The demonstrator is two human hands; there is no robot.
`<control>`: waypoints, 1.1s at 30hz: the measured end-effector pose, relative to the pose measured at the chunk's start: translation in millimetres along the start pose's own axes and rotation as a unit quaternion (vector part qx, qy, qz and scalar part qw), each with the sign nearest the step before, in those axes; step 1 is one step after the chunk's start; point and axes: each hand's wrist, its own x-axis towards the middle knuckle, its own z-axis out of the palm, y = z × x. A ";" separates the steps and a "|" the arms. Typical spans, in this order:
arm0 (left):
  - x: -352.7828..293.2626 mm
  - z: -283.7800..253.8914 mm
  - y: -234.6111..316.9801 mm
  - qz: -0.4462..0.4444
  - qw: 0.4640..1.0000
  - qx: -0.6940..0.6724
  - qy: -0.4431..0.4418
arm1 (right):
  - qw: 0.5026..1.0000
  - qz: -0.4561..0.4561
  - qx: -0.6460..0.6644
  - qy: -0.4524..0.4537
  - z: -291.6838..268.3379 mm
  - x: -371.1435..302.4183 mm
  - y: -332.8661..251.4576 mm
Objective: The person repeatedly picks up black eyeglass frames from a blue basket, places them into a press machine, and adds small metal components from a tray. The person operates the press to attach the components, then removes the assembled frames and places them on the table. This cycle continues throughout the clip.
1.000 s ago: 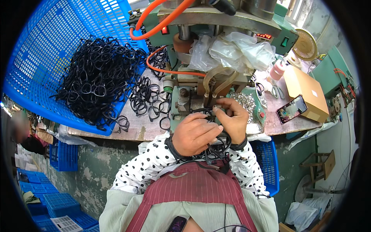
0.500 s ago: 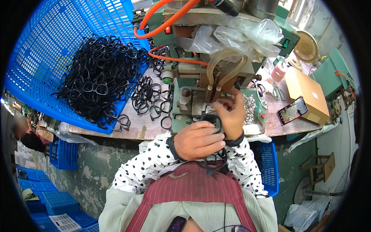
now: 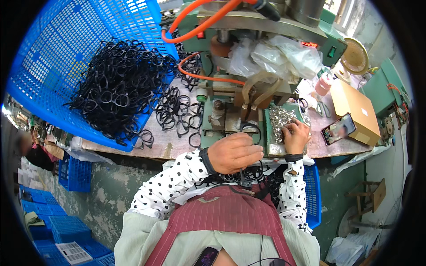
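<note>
My left hand is closed round a black eyeglass frame, whose one rim stands up beyond the fingers at the front of the green press machine. Part of that frame is hidden by the hand. More black eyeglass frames lie at my lap, below the left hand. To the right, my right hand dips its bent fingers into a tray of small shiny metal parts. The fingertips are pinched among the parts, and whatever they hold is too small to make out.
A blue basket heaped with black eyeglass frames leans at the left, with loose ones on the table beside it. Orange hoses cross the machine. Right of the tray are scissors, a phone and a cardboard box.
My right hand has left the eyeglass frame at the machine and moved right to the metal parts in the tray. The left hand keeps its hold, shifted slightly right.
</note>
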 end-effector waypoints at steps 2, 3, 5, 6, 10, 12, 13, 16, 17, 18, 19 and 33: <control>0.4 0.5 0.9 -0.004 1.000 0.004 0.002 | 1.000 0.006 0.025 0.008 1.2 2.6 4.8; 3.8 -3.1 2.7 -0.006 1.000 0.008 -0.004 | 1.000 0.004 0.022 0.018 1.7 3.9 -0.8; 0.1 3.7 3.9 -0.006 1.000 0.028 0.001 | 0.999 0.012 -0.047 -0.023 -6.3 -0.5 -12.8; 0.9 0.1 9.7 -0.025 0.998 0.061 -0.018 | 0.999 0.005 -0.037 -0.026 -5.4 -1.3 -12.5; -27.6 -12.8 10.9 -0.058 0.978 0.194 0.055 | 1.000 0.006 0.016 0.010 1.2 -1.9 6.1; -69.3 -19.9 -14.7 -0.109 0.952 0.263 0.109 | 0.997 -0.021 0.042 0.060 1.7 -0.5 8.8; -80.5 -38.6 -20.7 -0.236 0.936 0.256 0.056 | 0.996 0.013 0.075 0.056 0.5 0.2 8.3; -130.1 -60.6 -75.2 -0.445 0.799 0.370 0.164 | 0.987 0.028 0.133 0.088 0.1 1.4 0.4; -147.1 -67.3 -89.5 -0.525 0.756 0.362 0.147 | 0.988 0.025 0.122 0.088 -0.4 0.9 1.1; -172.5 -71.8 -107.3 -0.560 0.717 0.399 0.116 | 0.989 0.020 0.114 0.088 1.4 0.7 1.6; -184.0 -76.1 -121.4 -0.650 0.657 0.374 0.081 | 0.991 0.017 0.102 0.089 2.6 0.6 3.0; -96.3 -67.1 -47.3 -0.568 0.764 0.157 0.263 | 0.991 -0.016 0.092 0.098 -12.3 9.7 -31.0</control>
